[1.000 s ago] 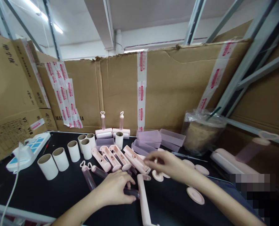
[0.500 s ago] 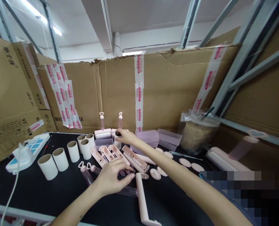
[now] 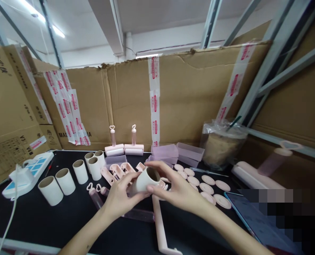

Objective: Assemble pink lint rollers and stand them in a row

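Observation:
A white lint roll [image 3: 144, 183] with a brown cardboard core is held over the middle of the table, its open end tilted up towards the right. My left hand [image 3: 122, 191] grips its left side, and my right hand [image 3: 172, 182] closes round its right side, thumb on the near rim. Below the hands lie a pink roller frame [image 3: 160, 226] and a clear purple handle tube [image 3: 140, 215]. Pink roller casings [image 3: 116, 170] lie behind my left hand, partly covered. Two handles with heart-shaped loops [image 3: 95, 194] rest by my left wrist.
Several lint rolls [image 3: 51, 191] stand at the left by a power strip [image 3: 29, 173]. Two assembled lint rollers [image 3: 134, 148] stand at the back near purple covers [image 3: 164, 152]. Pink discs [image 3: 206, 188], a screwdriver [image 3: 210, 172], a bagged drink cup [image 3: 221, 147] and a tablet [image 3: 255, 216] occupy the right.
My right hand has come back from the rear of the table with a lint roll. My left hand, earlier apart over the casings, now holds it too. More pink discs show.

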The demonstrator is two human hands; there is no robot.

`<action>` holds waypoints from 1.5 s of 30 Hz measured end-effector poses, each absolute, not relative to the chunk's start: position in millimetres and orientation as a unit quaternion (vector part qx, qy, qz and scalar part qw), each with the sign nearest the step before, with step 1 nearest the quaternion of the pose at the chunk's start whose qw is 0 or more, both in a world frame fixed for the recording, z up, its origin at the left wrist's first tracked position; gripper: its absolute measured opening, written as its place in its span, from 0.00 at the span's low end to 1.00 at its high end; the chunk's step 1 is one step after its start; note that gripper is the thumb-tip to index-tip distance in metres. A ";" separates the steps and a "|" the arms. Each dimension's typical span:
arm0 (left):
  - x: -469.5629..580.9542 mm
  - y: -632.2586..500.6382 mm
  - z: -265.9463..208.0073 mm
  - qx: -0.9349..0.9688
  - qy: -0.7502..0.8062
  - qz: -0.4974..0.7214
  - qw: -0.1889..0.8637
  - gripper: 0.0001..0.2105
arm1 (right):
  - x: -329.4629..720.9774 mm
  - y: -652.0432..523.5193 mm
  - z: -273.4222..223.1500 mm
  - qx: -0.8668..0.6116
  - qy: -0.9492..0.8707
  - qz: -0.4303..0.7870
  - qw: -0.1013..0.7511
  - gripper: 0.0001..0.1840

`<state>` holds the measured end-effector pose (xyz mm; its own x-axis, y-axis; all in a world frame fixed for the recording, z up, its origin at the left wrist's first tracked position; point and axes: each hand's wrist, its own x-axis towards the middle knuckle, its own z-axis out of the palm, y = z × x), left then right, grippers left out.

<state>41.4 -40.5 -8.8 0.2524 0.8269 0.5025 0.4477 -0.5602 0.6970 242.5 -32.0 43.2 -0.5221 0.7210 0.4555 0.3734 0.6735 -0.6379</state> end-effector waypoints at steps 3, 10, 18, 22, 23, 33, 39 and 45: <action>42.2 -38.5 -13.0 0.732 0.420 0.466 0.265 0.22 | 265.7 -34.3 40.3 -0.365 -0.856 0.203 0.304 0.30; 41.0 -32.4 -17.5 0.694 0.449 0.476 0.300 0.21 | 296.6 -4.0 13.9 -0.524 -0.842 0.119 0.053 0.09; 44.1 -34.6 -15.0 0.709 0.462 0.439 0.301 0.22 | 298.3 1.6 11.7 -0.507 -0.847 0.144 0.065 0.14; 45.3 -36.0 -15.6 0.726 0.454 0.424 0.294 0.22 | 298.5 -8.3 33.1 -0.444 -0.832 0.224 0.246 0.15; 45.9 -36.7 -15.8 0.729 0.452 0.423 0.293 0.23 | 294.9 -10.9 35.3 -0.431 -0.804 0.258 0.319 0.16; 49.2 -39.7 -16.6 0.738 0.434 0.423 0.298 0.20 | 248.2 -26.2 11.9 -0.351 -0.686 0.388 0.507 0.13; 50.4 -40.5 -18.1 0.744 0.418 0.418 0.311 0.20 | 248.0 -27.6 10.1 -0.349 -0.695 0.382 0.499 0.11; 50.3 -40.4 -18.5 0.746 0.427 0.420 0.291 0.20 | 250.1 -32.2 12.9 -0.353 -0.738 0.316 0.480 0.10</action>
